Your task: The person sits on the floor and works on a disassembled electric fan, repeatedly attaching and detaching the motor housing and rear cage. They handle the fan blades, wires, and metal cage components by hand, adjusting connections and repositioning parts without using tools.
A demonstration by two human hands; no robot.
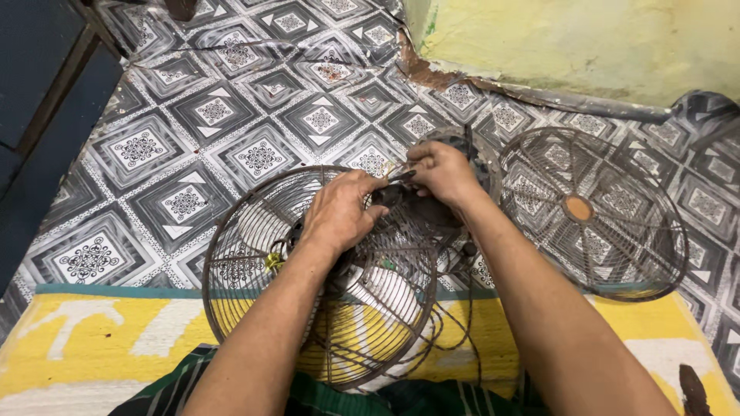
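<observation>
**Both hands meet over the motor of a caged fan**

The left hand [338, 212] lies palm-down on the rusty fan cage [320, 277], wrist bent, fingers curled toward the dark motor housing [420, 208] at the cage's upper right edge; its grip looks closed around a part there, though what it pinches cannot be told. The right hand [443, 171] comes in from the other side, knuckles up, fingers clenched on a thin tool [401, 176] whose tip points toward the left hand. Both forearms run up from the bottom of the view and cross over the cage.

The fan lies on the floor with pale blades [389, 296] showing through the wires — its lower half rests over a yellow mat [100, 339], its upper half over patterned floor covering [193, 115]. A second, loose grille [593, 212] lies just beside the right forearm, near the motor. Thin wires [455, 323] trail below the motor, between the arms.

A green-yellow wall [570, 38] bounds the far right corner — a dark blue panel [38, 92] closes the left. The patterned floor beyond the hands lies open.
</observation>
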